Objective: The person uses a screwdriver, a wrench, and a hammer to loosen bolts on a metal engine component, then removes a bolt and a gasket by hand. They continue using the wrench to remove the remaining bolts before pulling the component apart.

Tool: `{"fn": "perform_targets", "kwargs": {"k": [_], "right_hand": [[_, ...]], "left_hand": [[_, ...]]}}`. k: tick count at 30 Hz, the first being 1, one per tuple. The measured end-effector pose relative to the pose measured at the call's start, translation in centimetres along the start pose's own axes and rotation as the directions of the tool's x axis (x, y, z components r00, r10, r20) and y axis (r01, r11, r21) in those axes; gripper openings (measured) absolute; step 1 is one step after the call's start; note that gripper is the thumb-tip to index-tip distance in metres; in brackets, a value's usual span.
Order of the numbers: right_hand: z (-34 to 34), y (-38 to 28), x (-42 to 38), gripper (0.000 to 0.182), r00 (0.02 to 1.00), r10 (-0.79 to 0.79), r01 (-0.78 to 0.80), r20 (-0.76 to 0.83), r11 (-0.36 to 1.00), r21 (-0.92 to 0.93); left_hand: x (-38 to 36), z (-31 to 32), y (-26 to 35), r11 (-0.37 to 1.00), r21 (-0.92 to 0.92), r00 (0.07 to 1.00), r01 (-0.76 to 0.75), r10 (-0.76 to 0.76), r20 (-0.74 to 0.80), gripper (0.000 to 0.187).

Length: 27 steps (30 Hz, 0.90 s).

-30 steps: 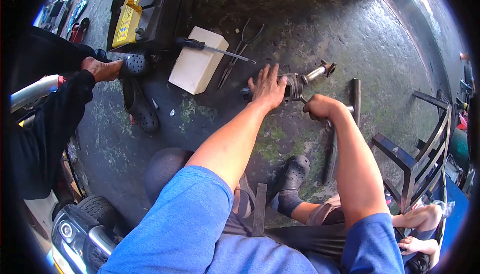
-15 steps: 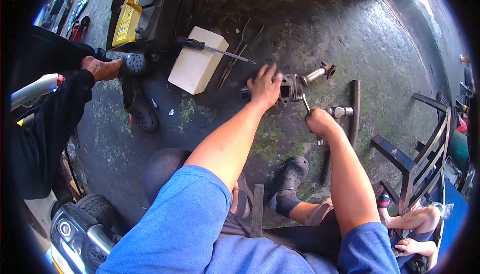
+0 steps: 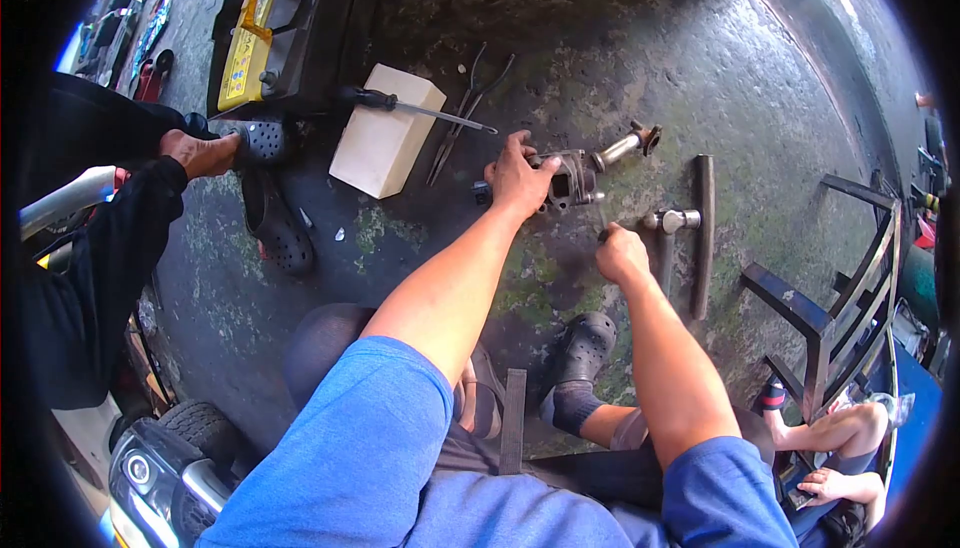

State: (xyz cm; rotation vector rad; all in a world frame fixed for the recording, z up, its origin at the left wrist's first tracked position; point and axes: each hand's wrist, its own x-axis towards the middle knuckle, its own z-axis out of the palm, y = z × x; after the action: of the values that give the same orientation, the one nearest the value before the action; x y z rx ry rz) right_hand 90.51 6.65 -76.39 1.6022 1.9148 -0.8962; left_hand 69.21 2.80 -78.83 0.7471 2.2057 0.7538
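My left hand (image 3: 520,186) grips a dark metal housing (image 3: 574,176) on the floor, its thumb and fingers around the left end; a squarish opening shows beside the thumb. My right hand (image 3: 624,254) is closed just right of and below the housing, apart from it. It holds a wrench, of which only a dark end and a faint blurred shaft show. A bolt end (image 3: 596,196) sticks out of the housing's right side. Just beyond lies a short metal pipe with a flange (image 3: 622,152).
A ball-peen hammer (image 3: 672,219) and a dark bar (image 3: 704,238) lie right. Pliers (image 3: 458,126), a white box (image 3: 385,143) with a screwdriver (image 3: 425,110) on it, and a battery (image 3: 290,38) are left. Another person's shoe (image 3: 265,141) and a metal frame (image 3: 800,308) flank the floor.
My right hand has drawn slightly left and down, and the wrench's shiny shaft no longer shows at the bolt. My left hand's thumb has spread onto the housing.
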Motion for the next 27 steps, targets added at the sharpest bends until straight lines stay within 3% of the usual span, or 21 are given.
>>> {"fn": "perform_targets", "kwargs": {"k": [1,4,5,6,8,10,11,15,18,21,22,24,25,27], "right_hand": [[0.4,-0.1,0.8,0.039,0.997,0.078,-0.079,0.016,0.996,0.046],[0.6,0.3,1.5,0.045,0.976,0.158,-0.143,-0.153,0.985,0.101],[0.6,0.4,1.5,0.053,0.966,0.111,-0.085,-0.233,0.989,0.119],[-0.2,-0.8,0.4,0.047,0.903,0.07,-0.015,-0.424,0.991,0.133],[-0.2,-1.1,2.7,0.046,0.902,0.061,0.068,-0.427,0.958,0.28],[-0.2,-1.6,4.8,0.053,0.998,0.049,-0.016,-0.028,0.715,0.699],[0.9,-1.4,6.1,0.062,0.999,0.042,-0.011,-0.029,0.736,0.677],[0.5,-0.4,7.1,0.063,0.986,-0.022,-0.104,0.164,0.687,0.72],[0.8,0.2,7.3,0.054,0.985,-0.094,-0.051,0.147,0.649,0.759],[1.0,-0.1,6.6,0.04,0.981,-0.163,-0.014,0.104,0.479,0.878],[0.9,-0.2,6.4,0.036,0.98,-0.18,0.003,0.084,0.436,0.9],[0.4,-0.3,6.0,0.03,0.972,-0.168,-0.098,0.166,0.351,0.931],[0.0,-0.4,5.7,0.027,0.965,-0.164,-0.148,0.204,0.302,0.942],[-0.5,-0.5,5.4,0.025,0.961,-0.12,-0.182,0.248,0.4,0.898]], "left_hand": [[0.4,-0.3,0.1,1.0,-0.01,1.0,0.011,-0.011,0.002,0.073],[0.5,-0.4,-0.2,0.999,-0.032,0.999,0.04,-0.04,0.022,0.074],[0.4,-0.3,-0.3,0.998,-0.042,0.999,0.042,-0.041,0.026,0.074],[0.5,-0.2,-0.4,0.998,-0.055,0.999,0.04,-0.039,0.025,0.074],[0.7,-0.1,-0.4,0.997,-0.059,0.999,0.043,-0.041,0.033,0.075],[0.6,-0.1,-0.5,0.996,-0.069,0.998,0.051,-0.048,0.042,0.075],[0.5,-0.2,-0.4,0.996,-0.078,0.998,0.053,-0.05,0.043,0.076],[0.3,-0.9,-0.3,0.999,-0.036,0.999,0.03,-0.029,0.032,0.08],[-0.1,-1.5,0.2,0.998,0.063,0.989,-0.009,-0.001,0.149,0.088],[-2.9,-1.7,0.0,0.902,0.286,0.946,-0.324,0.304,0.114,0.099],[-3.4,-1.6,-0.3,0.866,0.34,0.93,-0.367,0.334,0.152,0.103],[-3.9,-1.3,-1.3,0.78,0.436,0.894,-0.449,0.383,0.235,0.11],[-3.7,-1.1,-1.6,0.777,0.445,0.895,-0.445,0.396,0.205,0.108],[-3.1,-1.2,-2.1,0.814,0.366,0.892,-0.452,0.395,0.223,0.104]]}}
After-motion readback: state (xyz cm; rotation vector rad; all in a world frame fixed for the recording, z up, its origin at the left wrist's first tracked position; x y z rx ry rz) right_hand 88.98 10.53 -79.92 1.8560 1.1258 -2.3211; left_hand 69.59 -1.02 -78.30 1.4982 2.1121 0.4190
